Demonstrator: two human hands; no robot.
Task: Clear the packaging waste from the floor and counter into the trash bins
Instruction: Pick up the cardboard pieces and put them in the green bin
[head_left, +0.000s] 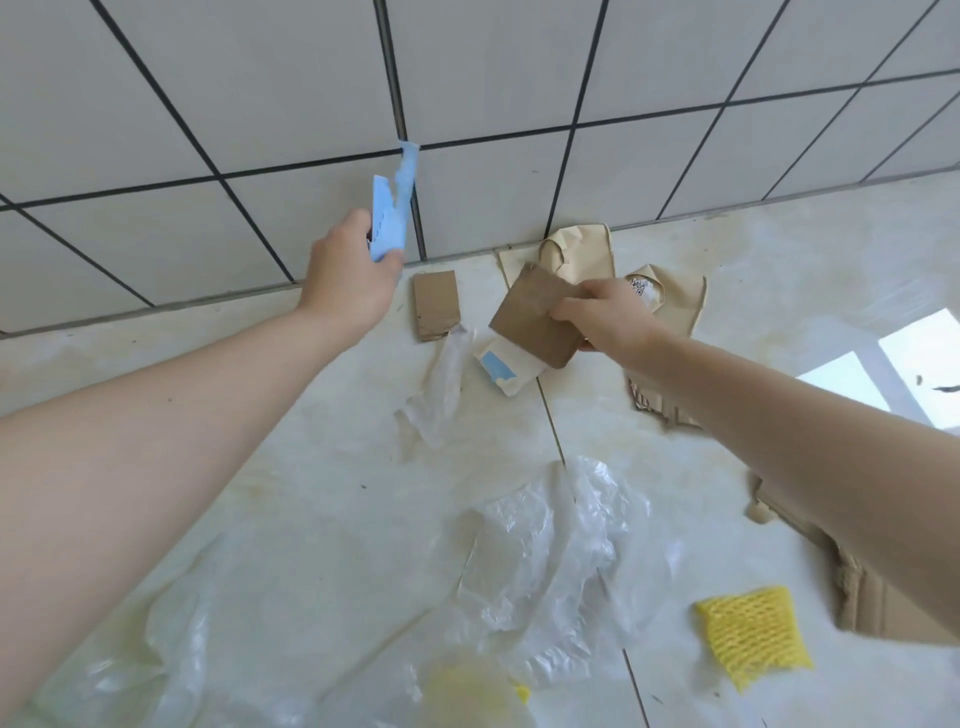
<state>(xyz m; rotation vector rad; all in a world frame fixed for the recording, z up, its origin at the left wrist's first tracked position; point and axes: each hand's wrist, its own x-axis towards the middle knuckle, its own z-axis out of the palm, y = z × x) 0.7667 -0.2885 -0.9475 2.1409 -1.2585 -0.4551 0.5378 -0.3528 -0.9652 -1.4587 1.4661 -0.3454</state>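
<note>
My left hand (349, 283) is raised in front of the tiled wall and grips a torn light-blue piece of packaging (393, 213). My right hand (605, 317) holds a flat brown cardboard piece (532, 317) just above the floor. Under that cardboard lies a white carton scrap with a blue mark (503, 368). A small brown cardboard scrap (435, 304) lies on the floor between my hands. Crumpled brown paper (579, 249) rests against the wall behind my right hand.
Clear plastic film (561, 551) spreads over the near floor, with a thinner strip (439, 389) further up. A yellow foam net (752, 634) lies at the lower right. Torn cardboard (872, 597) sits under my right forearm. The grey tiled wall (467, 104) closes the far side.
</note>
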